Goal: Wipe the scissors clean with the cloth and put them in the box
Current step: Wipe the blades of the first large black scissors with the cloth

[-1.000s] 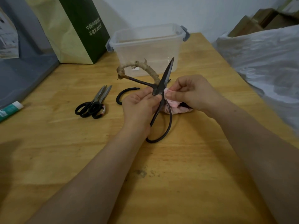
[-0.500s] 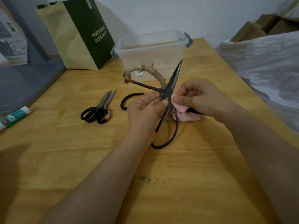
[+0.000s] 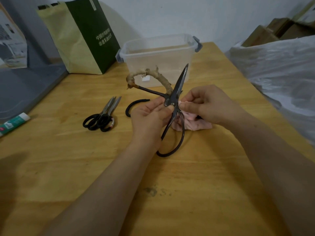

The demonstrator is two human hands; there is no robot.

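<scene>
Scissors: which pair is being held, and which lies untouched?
The old iron scissors with one wrapped handle are held in the left hand; the black-handled scissors lie closed on the table.

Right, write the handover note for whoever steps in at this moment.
Left hand: pinching the old iron scissors at the pivot, blades up.
Right hand: pressing the pink cloth against the scissors near the pivot.
Black-handled scissors lie on the table, apart from both hands.
Clear box stands open behind; nothing visible inside.
Done: wiping under way.
Left: finish wiping, box them.

Open box (image 3: pixel 158 53) mouth; second scissors (image 3: pixel 102 116) leftward.
</scene>
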